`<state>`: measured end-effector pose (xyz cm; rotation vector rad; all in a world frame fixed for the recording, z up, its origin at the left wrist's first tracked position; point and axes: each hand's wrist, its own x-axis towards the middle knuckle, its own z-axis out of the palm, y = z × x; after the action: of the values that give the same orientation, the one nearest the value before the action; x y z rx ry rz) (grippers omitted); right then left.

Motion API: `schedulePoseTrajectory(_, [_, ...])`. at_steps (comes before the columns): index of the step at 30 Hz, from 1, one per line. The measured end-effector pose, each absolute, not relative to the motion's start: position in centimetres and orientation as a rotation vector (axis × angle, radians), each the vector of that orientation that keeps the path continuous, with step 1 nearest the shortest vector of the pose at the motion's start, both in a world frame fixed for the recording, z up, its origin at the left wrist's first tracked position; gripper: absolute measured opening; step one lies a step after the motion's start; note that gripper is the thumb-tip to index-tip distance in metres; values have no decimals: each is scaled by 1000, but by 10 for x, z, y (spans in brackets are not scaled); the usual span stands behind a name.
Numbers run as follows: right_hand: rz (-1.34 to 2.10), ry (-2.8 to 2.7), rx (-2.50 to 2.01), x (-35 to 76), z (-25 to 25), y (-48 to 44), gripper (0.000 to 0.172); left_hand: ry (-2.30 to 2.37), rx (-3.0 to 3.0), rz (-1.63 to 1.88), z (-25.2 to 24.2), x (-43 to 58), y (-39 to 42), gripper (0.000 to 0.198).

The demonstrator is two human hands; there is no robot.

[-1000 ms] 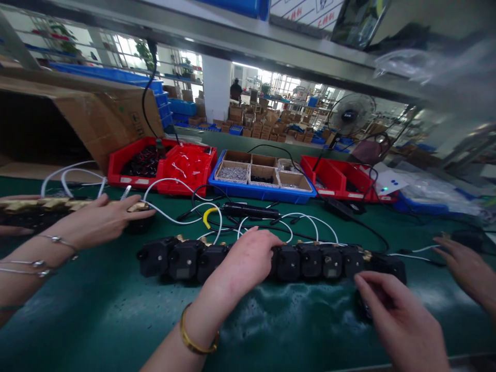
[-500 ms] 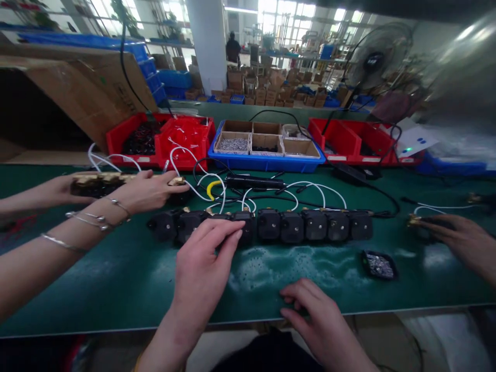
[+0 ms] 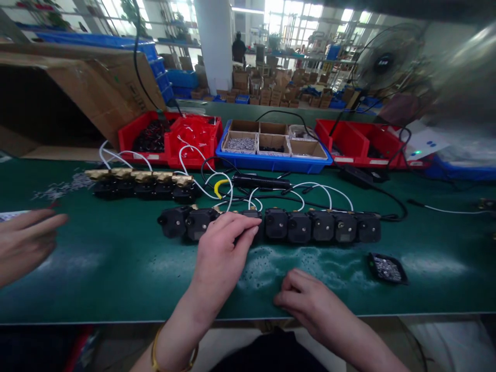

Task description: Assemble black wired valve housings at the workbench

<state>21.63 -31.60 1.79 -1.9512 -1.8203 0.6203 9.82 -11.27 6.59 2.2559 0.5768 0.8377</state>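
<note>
A row of black valve units (image 3: 321, 226) with small brass tips lies across the green mat. My left hand (image 3: 225, 248) rests on the left part of that row, fingers stretched flat over the units, gripping nothing. My right hand (image 3: 306, 299) sits on the mat near the front edge, fingers curled under; anything inside them is hidden. A second row of black units with brass fittings (image 3: 143, 182) lies further back on the left, untouched. A small black tray of screws (image 3: 386, 267) sits right of my right hand.
A co-worker's hand (image 3: 27, 243) hovers at the left edge. White and black cables (image 3: 310, 194) and a yellow clip (image 3: 219, 187) lie behind the rows. Red bins (image 3: 194, 135), a blue tray of parts boxes (image 3: 271, 161) and a cardboard box (image 3: 101, 98) line the back.
The co-worker's hands on the left let go of the brass-fitted row and pulled back. The hand at the right left the view. My own hands hardly moved.
</note>
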Motion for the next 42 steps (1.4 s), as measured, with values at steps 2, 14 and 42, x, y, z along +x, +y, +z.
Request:
schedulePoseTrajectory(2, [590, -1894, -1921, 220, 19, -316, 26, 572, 2257, 828, 67, 100, -112, 17])
schedulePoseTrajectory(14, [363, -2149, -2052, 213, 23, -315, 15, 513, 2318, 741, 77, 125, -108, 18])
schedulePoseTrajectory(42, [506, -1633, -2215, 192, -2, -323, 20, 496, 2367, 687, 87, 126, -103, 16])
